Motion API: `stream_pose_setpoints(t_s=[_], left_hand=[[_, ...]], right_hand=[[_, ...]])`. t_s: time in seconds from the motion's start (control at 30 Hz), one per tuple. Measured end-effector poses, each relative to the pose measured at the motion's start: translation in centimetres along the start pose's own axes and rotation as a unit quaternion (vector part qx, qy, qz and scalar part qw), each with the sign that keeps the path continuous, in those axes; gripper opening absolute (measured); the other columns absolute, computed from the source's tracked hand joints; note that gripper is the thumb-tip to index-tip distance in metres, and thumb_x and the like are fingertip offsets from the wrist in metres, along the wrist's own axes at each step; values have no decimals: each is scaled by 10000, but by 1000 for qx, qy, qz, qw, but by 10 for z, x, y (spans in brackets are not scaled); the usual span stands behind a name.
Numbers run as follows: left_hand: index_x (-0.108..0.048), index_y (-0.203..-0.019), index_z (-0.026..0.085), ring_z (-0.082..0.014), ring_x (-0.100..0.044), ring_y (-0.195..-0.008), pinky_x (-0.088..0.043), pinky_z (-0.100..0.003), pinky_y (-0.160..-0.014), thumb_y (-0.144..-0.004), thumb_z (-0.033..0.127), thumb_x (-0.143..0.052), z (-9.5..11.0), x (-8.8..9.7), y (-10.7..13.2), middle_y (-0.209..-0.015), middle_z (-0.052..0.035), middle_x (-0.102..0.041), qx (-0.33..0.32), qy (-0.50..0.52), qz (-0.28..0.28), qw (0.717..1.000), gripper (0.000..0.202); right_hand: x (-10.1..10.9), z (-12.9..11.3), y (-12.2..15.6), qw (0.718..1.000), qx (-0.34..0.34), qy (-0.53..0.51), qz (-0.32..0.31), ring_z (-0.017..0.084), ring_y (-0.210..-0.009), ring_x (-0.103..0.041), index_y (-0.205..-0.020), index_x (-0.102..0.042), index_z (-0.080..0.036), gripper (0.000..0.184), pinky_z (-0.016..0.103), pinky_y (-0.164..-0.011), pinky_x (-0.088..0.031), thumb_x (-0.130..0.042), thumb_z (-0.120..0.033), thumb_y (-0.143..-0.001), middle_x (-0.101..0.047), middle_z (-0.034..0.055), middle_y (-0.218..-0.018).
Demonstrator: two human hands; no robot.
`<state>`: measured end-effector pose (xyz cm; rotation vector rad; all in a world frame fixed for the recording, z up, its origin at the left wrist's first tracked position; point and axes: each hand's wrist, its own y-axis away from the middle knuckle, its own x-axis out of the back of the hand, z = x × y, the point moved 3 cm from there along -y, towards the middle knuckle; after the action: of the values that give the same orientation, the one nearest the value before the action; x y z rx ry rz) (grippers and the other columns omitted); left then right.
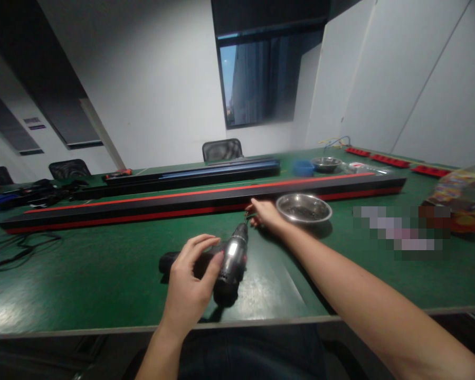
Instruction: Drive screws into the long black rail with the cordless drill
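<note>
A black and grey cordless drill [233, 258] lies on its side on the green table, its chuck pointing away from me and its handle to the left. My left hand [192, 274] curves loosely around the handle, thumb against the drill's body. At the front of the chuck, a thin drill bit [246, 215] sticks out, and the fingers of my right hand [263, 214] are pinched at its tip. Whether a small screw is there too, I cannot make out. Just right of that hand stands a shallow steel bowl [304, 208] with small dark pieces inside.
A long black and red bar [142, 205] crosses the table beyond the drill. Behind it lie dark rails [217, 171], a blue container [303, 168] and another steel bowl [326, 163]. Cables [19, 245] lie left. A bag of colourful packets [465, 198] stands right.
</note>
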<state>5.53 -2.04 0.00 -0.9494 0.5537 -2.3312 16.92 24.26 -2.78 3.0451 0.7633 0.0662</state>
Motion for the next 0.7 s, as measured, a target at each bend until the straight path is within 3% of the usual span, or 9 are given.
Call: stream_pose_setpoints(t_s=[0.13,0.23,0.4,0.53,0.7], left_hand=[[-758,-1040,188,-198,-693,-833,-546,-293,-779,-934,483,-659,-10,8,-6,-971,-65,-754,135,165,63,975,329],[-752,-1074,166,-157,-676,-745,-542,-247,-678,-889,466,-725,-11,8,-9,-994,-73,-756,171,259,62,949,354],[-748,-1108,145,-124,-655,-712,-538,-215,-665,-825,373,-802,-9,1,-11,-964,-78,-754,193,341,15,920,367],[-754,-1112,136,-128,-653,-700,-539,-221,-675,-829,368,-792,-9,-2,-10,-888,-76,-755,197,343,2,919,368],[-764,-1091,141,-128,-660,-715,-541,-221,-682,-838,385,-780,-7,-4,-9,-956,-90,-762,201,336,2,920,352]], right_hand=[[0,0,1,1000,-3,2,3,108,-431,-579,-919,-704,-73,409,197,-435,-444,-505,-406,-1050,-675,72,-615],[0,-1,2,1000,-7,6,3,114,-436,-586,-946,-707,-67,413,204,-433,-447,-497,-406,-1054,-685,85,-637],[0,-1,1,1000,-1,8,-3,112,-448,-591,-928,-698,-73,393,206,-438,-463,-487,-376,-1061,-702,98,-673],[1,0,0,1000,-3,3,-1,110,-452,-592,-914,-695,-80,391,200,-429,-456,-498,-387,-1055,-710,102,-690],[1,1,-1,1000,-2,3,-4,113,-451,-590,-928,-695,-84,393,205,-428,-457,-501,-402,-1052,-708,101,-689]])
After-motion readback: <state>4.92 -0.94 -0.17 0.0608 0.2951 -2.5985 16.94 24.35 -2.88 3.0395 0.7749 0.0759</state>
